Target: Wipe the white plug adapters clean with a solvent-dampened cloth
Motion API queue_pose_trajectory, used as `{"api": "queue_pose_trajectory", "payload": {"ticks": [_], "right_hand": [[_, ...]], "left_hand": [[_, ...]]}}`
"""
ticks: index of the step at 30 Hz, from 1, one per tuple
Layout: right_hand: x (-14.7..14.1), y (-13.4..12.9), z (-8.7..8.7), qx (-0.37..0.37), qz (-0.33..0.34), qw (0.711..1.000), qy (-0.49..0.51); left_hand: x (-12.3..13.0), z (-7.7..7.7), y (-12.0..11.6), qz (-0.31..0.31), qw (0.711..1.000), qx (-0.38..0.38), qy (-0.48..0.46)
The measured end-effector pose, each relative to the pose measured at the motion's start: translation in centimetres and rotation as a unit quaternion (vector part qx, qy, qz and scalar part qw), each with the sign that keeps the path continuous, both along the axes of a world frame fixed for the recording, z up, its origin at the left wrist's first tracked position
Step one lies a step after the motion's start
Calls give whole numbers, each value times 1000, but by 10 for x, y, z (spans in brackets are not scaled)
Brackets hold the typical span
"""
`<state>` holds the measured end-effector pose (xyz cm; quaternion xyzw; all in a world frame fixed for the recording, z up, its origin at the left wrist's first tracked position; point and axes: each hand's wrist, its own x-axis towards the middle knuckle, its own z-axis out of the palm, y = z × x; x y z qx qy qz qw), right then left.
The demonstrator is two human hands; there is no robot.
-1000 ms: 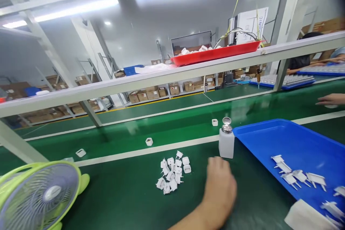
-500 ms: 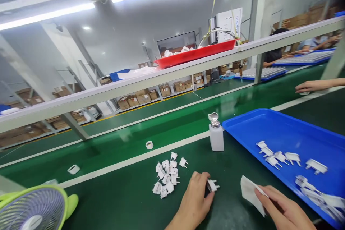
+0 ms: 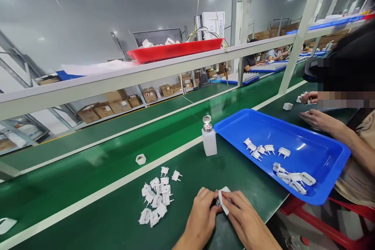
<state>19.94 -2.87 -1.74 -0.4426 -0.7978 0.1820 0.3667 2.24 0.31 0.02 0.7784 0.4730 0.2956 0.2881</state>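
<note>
My left hand is closed on a small white plug piece, mostly hidden by the fingers. Pinched in my right hand is a folded white wipe, pressed against that piece. Both hands meet low over the green bench. To their left lies a loose pile of white plug pieces with metal-looking or white prongs. A white pump bottle with its lid flipped up stands beyond the hands. More plug pieces lie in two groups in the blue tray at the right.
A green conveyor belt runs behind the bench, with a white housing on it. Above it a shelf carries a red tray. At right, a co-worker's hands work beyond the tray, near a red stool.
My hands have come together, bringing the wipe against the plug piece. The view has swung right, so the co-worker and the whole blue tray now show and the fan has left view.
</note>
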Motion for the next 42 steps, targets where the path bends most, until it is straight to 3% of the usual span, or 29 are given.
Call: {"api": "queue_pose_trajectory", "payload": {"ticks": [4,6,9,12,15,18,21,23,26,28,30,33,35,37,39,42], "right_hand": [[-6,11,15,-37,-15,999,11],[-6,8,13,-20,-22,1000,4],[0,-4,-9,53,-30,997,-56],[7,-17,-37,140,-30,979,-144],[14,-28,-45,172,-8,971,-164],[25,-36,-30,75,-16,994,-83],[41,-34,-12,-26,-145,989,19],[48,-28,-2,-94,-190,975,61],[42,-16,9,-220,-181,947,146],[25,-11,14,-288,-172,904,267],[1,-10,15,-320,-174,831,421],[-33,-13,10,-330,-177,692,617],[-47,-15,4,-339,-142,635,679],[-55,-15,-3,-349,-108,620,695],[-58,-15,-10,-352,-91,629,687],[-62,-18,-16,-331,-130,684,637]], "left_hand": [[-3,-3,1,33,999,-23,-1],[-6,-7,2,20,1000,-10,-9],[-9,-12,0,-23,999,18,-19],[-10,-10,-2,-26,999,-15,-20],[-10,-3,0,-11,998,-61,-19],[-8,3,2,-2,997,-77,-18],[-8,3,3,-15,998,-62,-27],[-8,1,5,-35,997,-50,-38],[-9,-5,7,-41,991,-60,-115],[-10,-7,7,-32,974,-86,-209],[-10,-9,5,-27,953,-105,-284],[-11,-11,1,-16,944,-92,-317],[-11,-12,0,-1,945,-77,-319],[-11,-13,0,23,941,-70,-331],[-10,-13,0,44,936,-71,-341],[-9,-14,0,59,934,-72,-344]]}}
